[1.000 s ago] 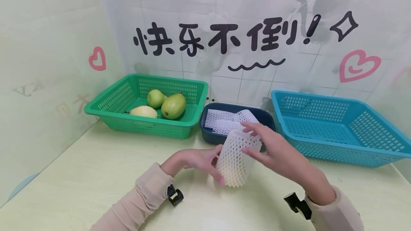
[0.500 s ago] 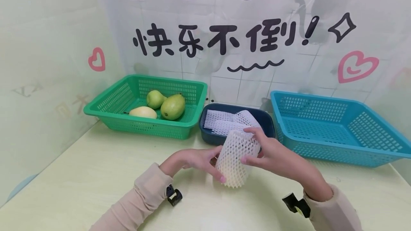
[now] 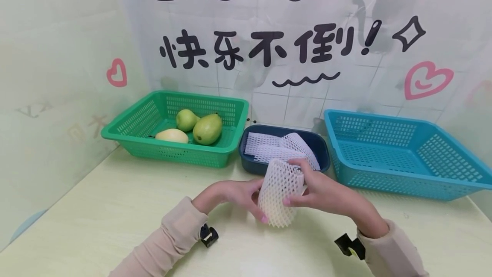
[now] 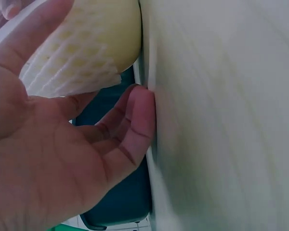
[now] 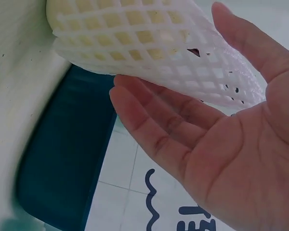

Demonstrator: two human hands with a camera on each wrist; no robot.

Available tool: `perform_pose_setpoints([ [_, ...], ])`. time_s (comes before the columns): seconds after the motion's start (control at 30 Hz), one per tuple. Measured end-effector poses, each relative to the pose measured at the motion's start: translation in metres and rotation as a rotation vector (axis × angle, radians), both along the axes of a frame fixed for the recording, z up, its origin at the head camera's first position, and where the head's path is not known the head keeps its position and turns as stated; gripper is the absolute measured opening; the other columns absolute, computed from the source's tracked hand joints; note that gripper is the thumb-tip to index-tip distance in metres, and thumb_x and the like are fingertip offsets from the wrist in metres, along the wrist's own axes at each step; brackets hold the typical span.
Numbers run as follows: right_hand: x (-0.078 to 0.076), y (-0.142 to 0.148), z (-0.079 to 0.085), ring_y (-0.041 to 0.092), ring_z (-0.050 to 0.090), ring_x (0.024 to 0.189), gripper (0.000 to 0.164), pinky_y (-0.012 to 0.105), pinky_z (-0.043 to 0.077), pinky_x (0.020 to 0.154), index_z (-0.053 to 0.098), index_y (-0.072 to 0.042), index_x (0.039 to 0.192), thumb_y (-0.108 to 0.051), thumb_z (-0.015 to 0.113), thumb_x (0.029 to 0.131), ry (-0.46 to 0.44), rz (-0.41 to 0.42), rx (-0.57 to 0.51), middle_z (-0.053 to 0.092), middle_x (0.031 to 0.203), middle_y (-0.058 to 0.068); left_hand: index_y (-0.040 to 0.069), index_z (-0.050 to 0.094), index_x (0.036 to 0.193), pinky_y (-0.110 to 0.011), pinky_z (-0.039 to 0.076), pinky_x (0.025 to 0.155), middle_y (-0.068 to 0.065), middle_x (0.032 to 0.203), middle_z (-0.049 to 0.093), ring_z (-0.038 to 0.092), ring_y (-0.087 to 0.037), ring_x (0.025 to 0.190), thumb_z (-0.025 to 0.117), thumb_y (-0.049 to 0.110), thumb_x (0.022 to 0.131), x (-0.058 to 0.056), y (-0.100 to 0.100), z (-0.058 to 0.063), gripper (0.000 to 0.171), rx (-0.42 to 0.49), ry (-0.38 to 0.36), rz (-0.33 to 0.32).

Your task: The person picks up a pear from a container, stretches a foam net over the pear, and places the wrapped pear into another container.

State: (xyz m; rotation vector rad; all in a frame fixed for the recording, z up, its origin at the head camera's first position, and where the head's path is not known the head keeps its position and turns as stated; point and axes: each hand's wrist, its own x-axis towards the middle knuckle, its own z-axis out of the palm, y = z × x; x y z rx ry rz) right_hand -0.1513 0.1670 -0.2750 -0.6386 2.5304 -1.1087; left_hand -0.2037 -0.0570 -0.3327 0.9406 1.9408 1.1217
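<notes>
A white foam fruit net (image 3: 280, 187) stands over the tabletop with a pale yellow fruit (image 4: 127, 33) in its lower part. My left hand (image 3: 240, 195) holds its lower left side, thumb in front and the index finger behind. In the left wrist view the other fingers are bent beside the fruit. My right hand (image 3: 326, 189) grips the net's right side, thumb on the front and fingers at the back. The right wrist view shows those fingers (image 5: 149, 125) along the mesh. At the bottom the fruit's bare end pokes out of the net.
Behind the hands, a dark blue tub (image 3: 253, 166) holds several foam nets (image 3: 269, 146). A green basket (image 3: 184, 157) with two green fruits (image 3: 207, 129) and a pale yellow one (image 3: 171, 135) stands at left. The blue basket (image 3: 399, 178) is at right, near the wall.
My right hand has come down and left, its spread fingers closing in on the net's right side. The net's upper part has shifted left and narrowed. My left hand stays nearly still.
</notes>
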Motion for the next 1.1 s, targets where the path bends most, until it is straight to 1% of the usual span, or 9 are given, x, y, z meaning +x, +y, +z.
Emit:
perform_pose_setpoints([
  [0.13,-0.003,0.001,-0.004,0.019,0.057,0.092,0.080,0.028,0.053,0.074,0.025,-0.001,0.135,-0.030,0.075,0.078,0.008,0.057,0.000,0.057,0.110,0.011,0.010,0.043,0.127,-0.021,0.043,0.088,-0.001,0.116,0.052,0.050,-0.006,0.098,0.078,0.004,0.069,0.001,0.002,-0.001,0.069,-0.019,0.108,-0.001],
  [0.2,-0.005,0.002,-0.007,0.019,0.056,0.093,0.076,0.028,0.052,0.075,0.028,0.000,0.131,-0.029,0.074,0.078,0.009,0.081,0.007,0.057,0.109,0.010,0.012,0.045,0.126,-0.022,0.042,0.085,-0.001,0.112,0.050,0.045,-0.007,0.097,0.080,0.008,0.067,0.003,0.002,-0.001,0.069,-0.066,0.166,0.021],
  [0.27,-0.007,0.002,-0.010,0.019,0.055,0.093,0.072,0.028,0.051,0.076,0.031,0.001,0.129,-0.028,0.074,0.079,0.008,0.102,0.015,0.056,0.109,0.010,0.014,0.045,0.127,-0.023,0.039,0.085,-0.001,0.112,0.046,0.040,-0.009,0.099,0.081,0.013,0.066,0.004,0.001,0.000,0.071,-0.117,0.197,0.052],
  [0.4,-0.010,0.001,-0.015,0.019,0.055,0.093,0.068,0.027,0.050,0.077,0.036,0.001,0.127,-0.027,0.075,0.078,0.010,0.134,0.027,0.054,0.110,0.010,0.016,0.038,0.131,-0.026,0.039,0.086,-0.002,0.113,0.039,0.038,-0.013,0.101,0.082,0.020,0.067,0.007,-0.001,0.003,0.078,-0.182,0.194,0.102],
  [0.53,-0.010,0.002,-0.017,0.018,0.056,0.093,0.060,0.025,0.049,0.078,0.045,-0.001,0.124,-0.027,0.074,0.079,0.007,0.170,0.029,0.053,0.113,0.011,0.011,0.035,0.131,-0.024,0.043,0.083,-0.003,0.113,0.041,0.047,-0.013,0.097,0.080,0.022,0.072,0.008,-0.003,0.009,0.076,-0.164,0.194,0.116],
  [0.73,-0.009,0.001,-0.021,0.017,0.055,0.093,0.051,0.023,0.048,0.080,0.053,-0.004,0.119,-0.026,0.074,0.079,-0.003,0.198,0.021,0.050,0.112,0.011,0.009,0.040,0.124,-0.024,0.046,0.086,-0.001,0.112,0.049,0.051,-0.008,0.096,0.077,0.014,0.075,0.007,-0.001,0.009,0.061,-0.068,0.153,0.066],
  [0.87,-0.009,0.000,-0.024,0.017,0.054,0.094,0.051,0.024,0.047,0.081,0.053,-0.005,0.120,-0.026,0.074,0.079,-0.028,0.201,0.022,0.049,0.112,0.011,0.007,0.039,0.126,-0.023,0.045,0.087,-0.001,0.113,0.048,0.049,-0.007,0.098,0.077,0.010,0.073,0.007,0.000,0.006,0.065,-0.045,0.141,0.052],
  [1.0,-0.010,0.000,-0.026,0.017,0.052,0.093,0.048,0.022,0.045,0.081,0.054,-0.007,0.117,-0.026,0.074,0.079,-0.050,0.210,0.026,0.048,0.111,0.009,0.007,0.040,0.128,-0.021,0.043,0.088,0.000,0.113,0.048,0.048,-0.006,0.099,0.078,0.008,0.071,0.007,0.001,0.003,0.069,-0.036,0.166,0.031],
  [1.1,-0.010,0.001,-0.028,0.014,0.051,0.092,0.044,0.021,0.044,0.081,0.056,-0.007,0.114,-0.026,0.074,0.079,-0.030,0.241,0.038,0.047,0.109,0.009,0.009,0.041,0.128,-0.020,0.040,0.091,0.001,0.113,0.049,0.048,-0.005,0.100,0.079,0.009,0.070,0.006,0.003,0.002,0.070,-0.043,0.198,0.017],
])
